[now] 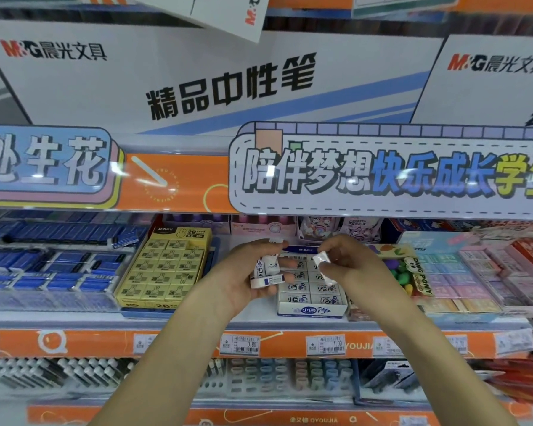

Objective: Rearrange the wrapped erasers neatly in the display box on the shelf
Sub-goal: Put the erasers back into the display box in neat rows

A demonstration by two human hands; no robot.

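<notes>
Presently the left hand [253, 272], at frame centre, is clamped on a small stack of wrapped erasers [266, 273], while the right hand [339, 262] just beside it pinches a single eraser [320, 259] in its fingertips above the white display box [311, 310] in the middle of the shelf [259, 324]. To seat it well, I judge it should be turned label up to match the rows lying in the box, long axis left-right, then lowered flat into a gap. The pinched eraser looks tilted; its exact heading is too blurred to tell.
</notes>
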